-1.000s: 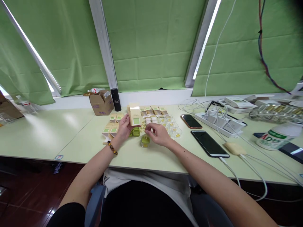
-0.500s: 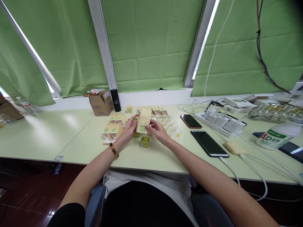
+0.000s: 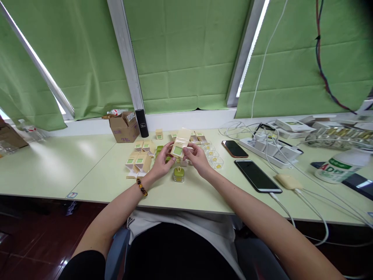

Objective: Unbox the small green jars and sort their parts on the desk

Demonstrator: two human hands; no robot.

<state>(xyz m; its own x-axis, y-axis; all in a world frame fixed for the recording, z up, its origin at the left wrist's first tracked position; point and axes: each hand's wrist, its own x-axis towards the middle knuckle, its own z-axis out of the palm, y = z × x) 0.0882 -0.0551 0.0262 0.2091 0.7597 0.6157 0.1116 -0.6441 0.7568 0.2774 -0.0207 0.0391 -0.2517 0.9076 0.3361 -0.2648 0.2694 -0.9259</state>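
Note:
Between my two hands, a little above the table, is a small cream carton (image 3: 181,140) with a green square on its face and its long flap tilted up. My left hand (image 3: 163,161) grips its left side, and my right hand (image 3: 196,156) pinches the right side. Just below them a small glass jar with a green lid (image 3: 178,174) stands upright on the table. More green lids (image 3: 159,149) show behind my left hand, partly hidden. To the left stand several cream cartons (image 3: 139,161) with open flaps. Clear glass jars (image 3: 214,158) with yellow marks sit beyond my right hand.
Two phones (image 3: 258,176) lie on the right of the table (image 3: 96,171), near a power strip (image 3: 268,151) with chargers and trailing white cables. A white bottle (image 3: 340,167) stands at far right. At the back are a cardboard box (image 3: 124,128) and a black cylinder (image 3: 142,123).
Both hands have tilted the carton, so its upper flap leans further right and catches the light. My left fingers have shifted lower around it. The jar below has stayed in place.

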